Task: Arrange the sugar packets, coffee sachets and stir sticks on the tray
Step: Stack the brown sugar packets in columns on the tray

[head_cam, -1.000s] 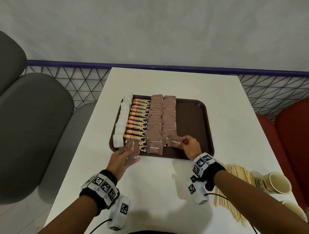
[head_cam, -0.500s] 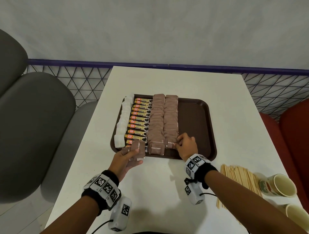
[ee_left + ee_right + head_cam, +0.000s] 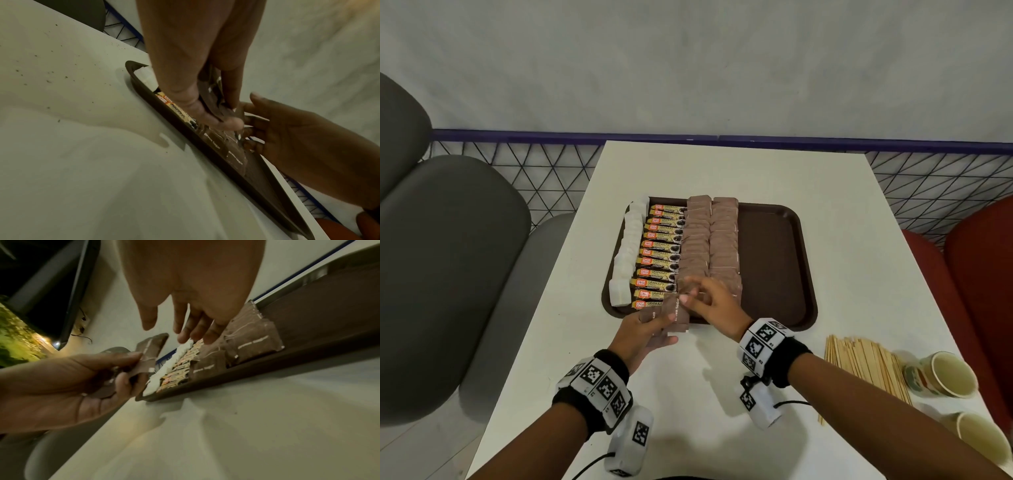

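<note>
A brown tray [image 3: 770,260] holds a column of white sugar packets [image 3: 630,246], a column of coffee sachets [image 3: 661,253] and two columns of brown sugar packets [image 3: 709,240]. At the tray's near edge my left hand [image 3: 664,318] grips a few brown sugar packets [image 3: 676,313] between thumb and fingers; the left wrist view shows the same held packets [image 3: 211,97]. My right hand [image 3: 702,298] hovers just right of them over the near rows. Its fingers [image 3: 180,335] hang loosely and hold nothing. The stir sticks [image 3: 863,363] lie on the table, right of the tray.
Two paper cups [image 3: 941,373] lie on their sides at the table's near right, past the sticks. The tray's right third is bare. Grey seats stand to the left, red seats to the right, and a wire fence runs behind the white table [image 3: 722,171].
My right hand has left the near end of the second brown column and moved left to the packets in my left hand. The left hand has shifted slightly right and forward.
</note>
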Demonstrator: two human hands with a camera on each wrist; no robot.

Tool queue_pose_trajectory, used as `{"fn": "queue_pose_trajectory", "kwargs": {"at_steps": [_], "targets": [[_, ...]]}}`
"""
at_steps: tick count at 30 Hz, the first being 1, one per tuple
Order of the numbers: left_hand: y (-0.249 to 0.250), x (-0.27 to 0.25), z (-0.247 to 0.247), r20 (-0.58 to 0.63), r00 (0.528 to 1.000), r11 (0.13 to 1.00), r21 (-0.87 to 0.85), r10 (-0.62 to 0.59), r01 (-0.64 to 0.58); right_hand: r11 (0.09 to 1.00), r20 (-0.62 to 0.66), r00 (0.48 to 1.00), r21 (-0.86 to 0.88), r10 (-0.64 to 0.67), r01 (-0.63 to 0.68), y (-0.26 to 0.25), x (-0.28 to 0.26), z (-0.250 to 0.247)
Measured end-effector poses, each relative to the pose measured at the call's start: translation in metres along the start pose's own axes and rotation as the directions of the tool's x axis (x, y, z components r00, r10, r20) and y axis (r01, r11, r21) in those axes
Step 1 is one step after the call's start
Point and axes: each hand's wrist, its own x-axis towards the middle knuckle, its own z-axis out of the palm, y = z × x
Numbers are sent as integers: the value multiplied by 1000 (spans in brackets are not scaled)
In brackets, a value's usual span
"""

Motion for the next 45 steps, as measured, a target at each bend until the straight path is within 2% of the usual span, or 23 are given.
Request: {"fn": "queue_pose_trajectory", "kwargs": {"at_steps": [3,5,7,9,11,13,15,17,22,25,30,33,42,45], "targets": [[0,-3,1,43,998,998,36,-44,43,999,137,990,-27,-42,46,1,-1,5],[-2,-4,0,54,995,995,52,-88,86,1000,188,982,-1,24,-24,4,-3,4],[-2,-6,-2,69,991,991,66,-119,114,997,182,982,51,44,-54,9,-7,-3],[-1,-6,-5,74,989,991,50,-130,126,987,79,990,102,114,-121,18,-9,-13],[1,-4,-7,63,989,991,-7,-133,134,978,-112,979,140,168,-152,27,-9,-26],[2,-3,-9,45,991,991,-51,-125,127,959,-266,931,200,250,-201,33,-11,-39],[2,-1,-11,16,994,992,-60,-109,110,943,-361,878,226,314,-244,38,-13,-49],[2,0,-11,-16,997,996,-48,-81,80,929,-391,846,230,362,-291,45,-15,-54],[5,-2,-9,-62,998,999,14,-30,31,912,-397,821,195,411,-362,51,-15,-45],[7,-4,-9,-73,997,999,37,-9,11,913,-390,827,131,405,-386,53,-14,-39],[8,-3,-11,-70,998,999,36,-4,7,887,-399,865,-211,305,-410,52,-11,-33],[8,-4,-11,-51,999,999,49,5,-3,864,-408,885,-336,224,-374,48,-10,-34],[3,3,-10,-69,993,990,109,93,-85,750,-446,890,-556,93,-358,43,-7,-32],[4,4,-9,-66,991,985,133,115,-106,741,-461,885,-571,68,-354,37,-7,-29]]}}
